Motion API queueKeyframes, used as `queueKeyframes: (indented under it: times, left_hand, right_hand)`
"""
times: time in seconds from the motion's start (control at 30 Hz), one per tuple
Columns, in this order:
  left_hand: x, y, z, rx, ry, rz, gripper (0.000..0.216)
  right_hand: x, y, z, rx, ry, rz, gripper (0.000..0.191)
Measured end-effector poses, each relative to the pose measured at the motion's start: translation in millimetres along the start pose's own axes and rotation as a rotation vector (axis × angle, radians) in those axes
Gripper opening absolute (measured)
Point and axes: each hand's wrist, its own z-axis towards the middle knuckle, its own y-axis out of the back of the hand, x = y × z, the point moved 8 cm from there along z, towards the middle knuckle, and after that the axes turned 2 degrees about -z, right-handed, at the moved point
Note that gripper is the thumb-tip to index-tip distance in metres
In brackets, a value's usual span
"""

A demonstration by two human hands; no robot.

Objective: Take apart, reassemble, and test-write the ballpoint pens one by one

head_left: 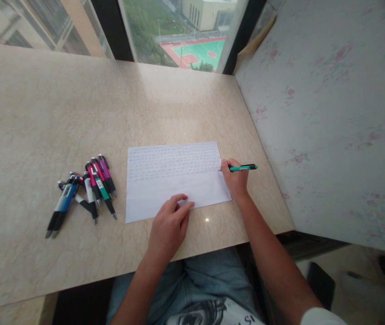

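Observation:
A white sheet of paper lies on the stone-patterned counter, its upper half covered in lines of handwriting. My right hand grips a green pen at the sheet's right edge. The pen's tip points left and is at the end of a written line; its black clip end sticks out to the right. My left hand rests on the lower edge of the paper, loosely bent, thumb and fingers apart and holding nothing.
Several pens in pink, purple, green and white lie in a loose pile left of the paper, beside blue pens. A floral-papered wall bounds the counter on the right. A window stands behind it.

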Motion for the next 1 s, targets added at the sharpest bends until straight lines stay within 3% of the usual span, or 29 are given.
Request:
queueKeyframes:
  times: [0.17,0.33,0.53,0.57,0.63,0.73,0.8,0.87,1.0]
  left_hand:
    - [-0.1,0.6,1.0,-0.008,-0.006,-0.001,0.025]
    - [2.2,3.0,-0.8,-0.029,0.008,-0.046,0.022]
    - [1.1,19.9,-6.6,-0.157,-0.013,-0.271,0.020]
    - [0.5,22.3,-7.2,-0.175,-0.016,-0.290,0.021]
    - [-0.4,24.7,-7.6,-0.194,-0.018,-0.306,0.021]
    - [0.1,24.3,-7.3,-0.195,-0.004,-0.298,0.021]
    - [1.6,23.4,-7.3,-0.193,0.009,-0.290,0.021]
    - [3.2,22.2,-7.7,-0.188,0.018,-0.289,0.020]
    - [5.8,19.1,-8.5,-0.172,0.025,-0.285,0.020]
  right_hand:
    - [-19.2,6.1,-0.5,-0.067,-0.219,0.388,0.037]
    - [-24.8,8.2,2.3,-0.075,-0.278,0.662,0.032]
    - [1.9,3.3,-21.6,0.138,-0.364,0.849,0.028]
    - [9.0,1.9,-28.3,0.181,-0.378,0.878,0.031]
    - [21.0,-0.8,-41.7,0.240,-0.414,0.919,0.054]
    - [27.2,-3.1,-58.5,0.240,-0.495,0.873,0.097]
    - [27.2,-4.8,-65.9,0.228,-0.537,0.803,0.110]
    - [27.8,-6.6,-69.8,0.226,-0.544,0.758,0.111]
    - [30.0,-7.8,-71.4,0.222,-0.514,0.730,0.095]
